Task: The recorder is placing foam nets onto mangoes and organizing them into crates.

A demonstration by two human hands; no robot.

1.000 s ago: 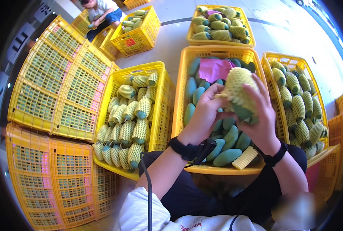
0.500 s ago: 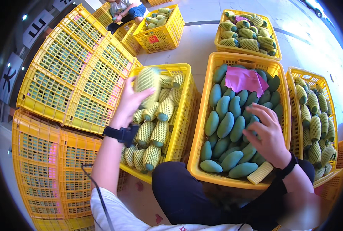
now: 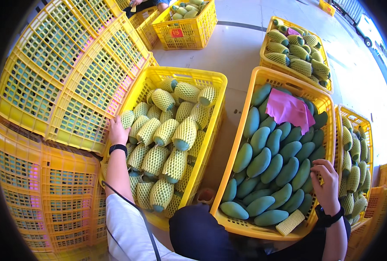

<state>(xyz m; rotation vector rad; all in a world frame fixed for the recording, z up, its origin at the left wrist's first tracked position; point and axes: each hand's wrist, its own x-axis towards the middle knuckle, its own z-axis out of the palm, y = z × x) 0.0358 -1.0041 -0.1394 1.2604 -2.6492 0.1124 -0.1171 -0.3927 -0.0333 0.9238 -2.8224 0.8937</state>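
Neither hand was seen to grip anything. Left hand (image 3: 117, 130) rested loosely open at the left rim of the yellow crate (image 3: 210, 82) of net-sleeved mangoes (image 3: 165, 132), touching one of them; right hand (image 3: 328, 185), fingers spread, lay on the bare green mangoes (image 3: 263, 161) near the right wall of the middle crate (image 3: 263, 76), beside a pink sheet (image 3: 289, 108). A spare foam sleeve (image 3: 290, 222) lay at the near edge. The fruit was judged firm, fairly heavy, smooth-skinned and bruisable, best cupped around its middle. Half a second earlier, a sleeved mango was held by the left hand over its crate; it had since been set down.
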